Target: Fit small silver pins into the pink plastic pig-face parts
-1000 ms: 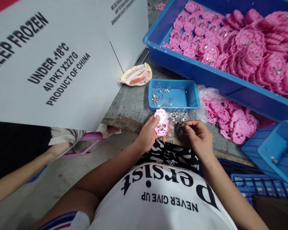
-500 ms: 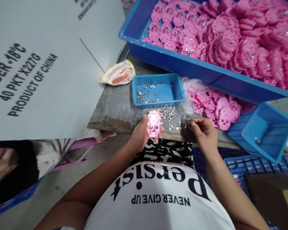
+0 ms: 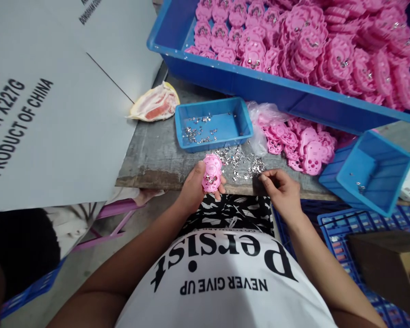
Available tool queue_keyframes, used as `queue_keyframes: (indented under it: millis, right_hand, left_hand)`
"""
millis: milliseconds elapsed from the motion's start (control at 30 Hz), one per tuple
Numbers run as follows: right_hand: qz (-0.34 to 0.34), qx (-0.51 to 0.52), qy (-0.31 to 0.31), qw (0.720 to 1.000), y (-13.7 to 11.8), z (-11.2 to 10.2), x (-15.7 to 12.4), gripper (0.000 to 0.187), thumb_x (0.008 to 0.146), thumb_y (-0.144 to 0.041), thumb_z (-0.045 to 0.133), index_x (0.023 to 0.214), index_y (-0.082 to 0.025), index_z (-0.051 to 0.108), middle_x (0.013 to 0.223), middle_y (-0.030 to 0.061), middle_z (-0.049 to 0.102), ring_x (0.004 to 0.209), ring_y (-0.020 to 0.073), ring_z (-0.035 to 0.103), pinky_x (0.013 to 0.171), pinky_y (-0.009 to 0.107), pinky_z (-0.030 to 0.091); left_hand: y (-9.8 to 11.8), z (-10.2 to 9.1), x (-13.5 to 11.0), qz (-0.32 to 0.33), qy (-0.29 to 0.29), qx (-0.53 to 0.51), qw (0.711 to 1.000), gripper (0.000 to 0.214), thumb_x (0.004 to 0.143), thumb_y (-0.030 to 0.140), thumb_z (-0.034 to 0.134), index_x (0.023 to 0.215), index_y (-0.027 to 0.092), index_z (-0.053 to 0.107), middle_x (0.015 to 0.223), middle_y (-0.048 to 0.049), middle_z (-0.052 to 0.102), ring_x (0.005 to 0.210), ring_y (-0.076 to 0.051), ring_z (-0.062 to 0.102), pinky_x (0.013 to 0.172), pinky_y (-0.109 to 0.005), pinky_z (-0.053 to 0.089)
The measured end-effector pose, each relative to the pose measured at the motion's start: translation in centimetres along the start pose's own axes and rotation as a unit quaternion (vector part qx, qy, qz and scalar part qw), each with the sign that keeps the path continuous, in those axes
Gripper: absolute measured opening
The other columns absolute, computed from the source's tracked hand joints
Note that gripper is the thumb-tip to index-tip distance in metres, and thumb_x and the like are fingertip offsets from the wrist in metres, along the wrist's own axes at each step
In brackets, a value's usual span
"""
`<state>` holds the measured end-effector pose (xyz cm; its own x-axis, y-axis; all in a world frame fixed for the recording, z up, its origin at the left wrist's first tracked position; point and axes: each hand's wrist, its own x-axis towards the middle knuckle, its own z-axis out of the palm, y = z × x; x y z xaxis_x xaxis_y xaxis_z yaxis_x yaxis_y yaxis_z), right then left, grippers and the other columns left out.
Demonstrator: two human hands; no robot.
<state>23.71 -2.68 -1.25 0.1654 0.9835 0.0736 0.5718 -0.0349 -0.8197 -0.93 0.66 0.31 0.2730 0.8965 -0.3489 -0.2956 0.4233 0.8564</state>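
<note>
My left hand (image 3: 193,186) is closed around a pink plastic casing (image 3: 212,172), a scalloped plate with small holes and a few shiny metal bits set near its lower end. At the table's front edge my right hand (image 3: 282,190) has its thumb and forefinger pinched together, beside the right end of a pile of small metal pieces (image 3: 254,166). Whatever lies between those fingertips is too small to make out. Behind the left hand stands a small blue tray (image 3: 213,145) with more of the metal pieces scattered in it.
A large blue bin (image 3: 259,84) full of pink casings stands at the back. Loose pink casings (image 3: 312,150) and a clear plastic bag lie before it. A tilted blue box (image 3: 372,175) is at right, a fruit wedge (image 3: 157,104) and large white carton (image 3: 64,127) at left.
The whole view has shifted, so the table things sit further left. My left hand still holds the pink casing, now tilted slightly differently. My right hand stays pinched by the metal pieces.
</note>
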Motion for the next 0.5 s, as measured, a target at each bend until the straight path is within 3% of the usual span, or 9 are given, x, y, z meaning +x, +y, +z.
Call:
queue_keyframes:
  millis: [167,300,400,500]
  right_hand:
    - [-0.025,-0.025,-0.006,0.999,-0.1,0.1,-0.1,0.015,0.092,-0.035,0.064,0.088,-0.022,0.069,0.074,0.0001,0.069,0.064,0.0168,0.060,0.065,0.032,0.046]
    - [-0.099,-0.078,0.008,0.992,-0.6,0.1,0.7,0.013,0.094,-0.029,0.062,0.088,-0.021,0.069,0.084,0.0039,0.072,0.075,0.0200,0.064,0.071,0.033,0.048]
    - [-0.161,-0.164,0.002,0.973,-1.5,0.6,2.2,0.014,0.095,-0.027,0.061,0.091,-0.020,0.072,0.091,0.0080,0.073,0.086,0.0244,0.064,0.076,0.036,0.047]
    - [-0.168,-0.272,-0.018,0.947,-2.8,1.6,3.9,0.017,0.096,-0.026,0.060,0.096,-0.019,0.076,0.095,0.0109,0.072,0.091,0.0276,0.061,0.076,0.037,0.044]
  left_hand:
    - [0.3,0.2,-0.1,0.001,0.003,-0.012,1.000,0.079,0.079,0.089,0.054,0.086,0.011,0.064,0.069,-0.0107,0.072,0.046,-0.018,0.066,0.042,-0.029,0.053]
    - [0.3,0.1,0.0,0.000,0.000,-0.022,1.000,0.077,0.078,0.088,0.058,0.089,0.012,0.062,0.067,-0.0089,0.071,0.045,-0.018,0.065,0.040,-0.029,0.052]
    - [0.2,0.1,0.0,0.004,-0.002,-0.023,1.000,0.075,0.078,0.086,0.059,0.090,0.012,0.061,0.070,-0.0099,0.073,0.046,-0.019,0.066,0.039,-0.029,0.052]
    - [0.0,0.1,0.0,0.012,-0.004,-0.025,1.000,0.074,0.078,0.086,0.060,0.092,0.013,0.060,0.071,-0.0097,0.073,0.048,-0.019,0.067,0.039,-0.029,0.052]
